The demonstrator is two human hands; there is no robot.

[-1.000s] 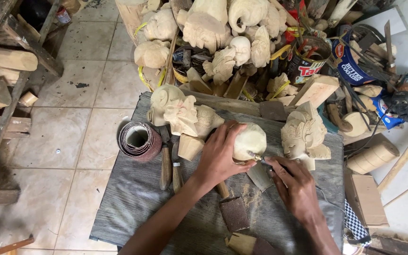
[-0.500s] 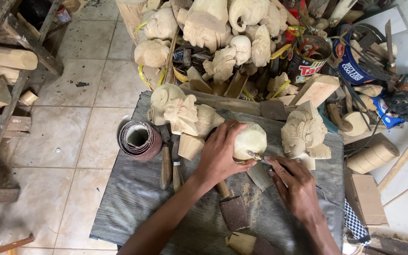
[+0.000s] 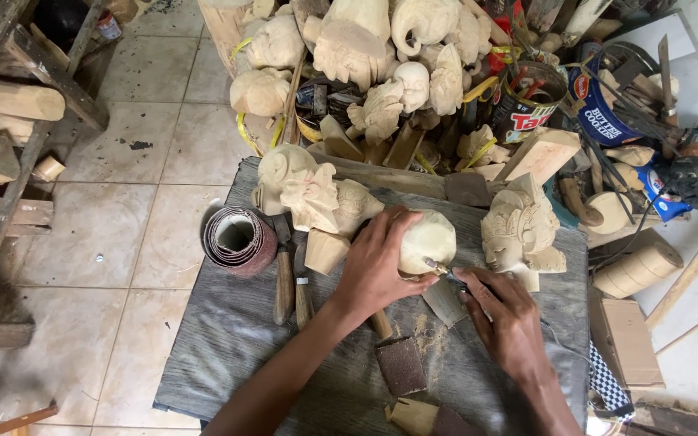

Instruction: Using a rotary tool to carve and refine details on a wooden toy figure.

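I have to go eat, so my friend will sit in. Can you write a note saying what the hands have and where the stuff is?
Left hand: gripping the pale rounded wood carving, steadying it on the grey board.
Right hand: holding a small carving tool, tip against the carving's lower edge.
Nearby: two wooden-handled chisels and a sandpaper roll to the left, a sandpaper block in front, a carved face to the right.
Done: the piece is roughed to shape; sawdust lies on the board.
Left: no fine detail shows on its visible surface.
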